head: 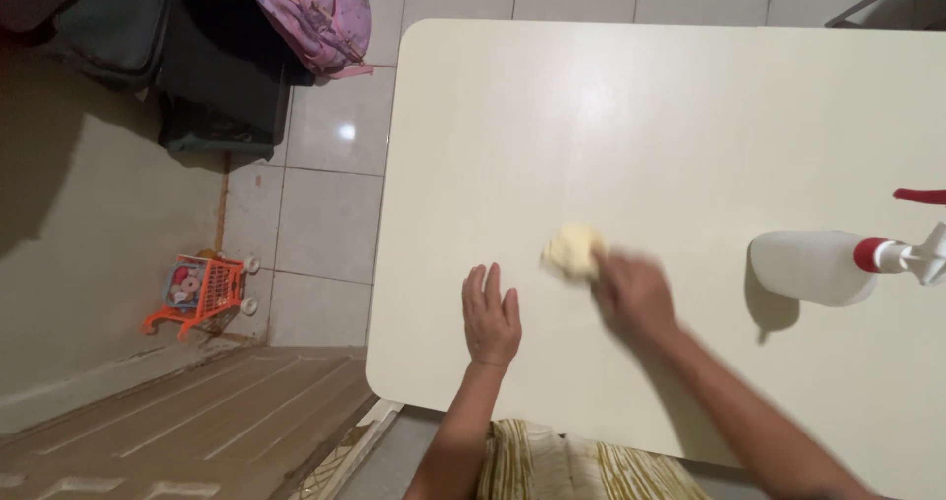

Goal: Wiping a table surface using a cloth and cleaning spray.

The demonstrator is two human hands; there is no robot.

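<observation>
On the cream-white table [552, 116], near its front edge: one left hand [491, 315], laid flat, palm down, fingers extended and close together, holding nothing. Beside it, to the right: one right hand [631, 293], motion-blurred, fingers closed on a small pale-yellow cloth [573, 252] that rests on the tabletop just beyond the fingertips. The cloth is crumpled into a lump; its exact fold cannot be told through the blur. Well apart, toward the right edge: one white spray bottle [813, 266] with a red collar and white trigger head, casting a shadow on the table. Below the table edge: striped cream-and-olive fabric [562, 466] at the person's lap. On the tiled floor [325, 204] to the left: one orange toy shopping cart [202, 291]; further off, one pink backpack [315, 12] and dark bags [187, 57].
</observation>
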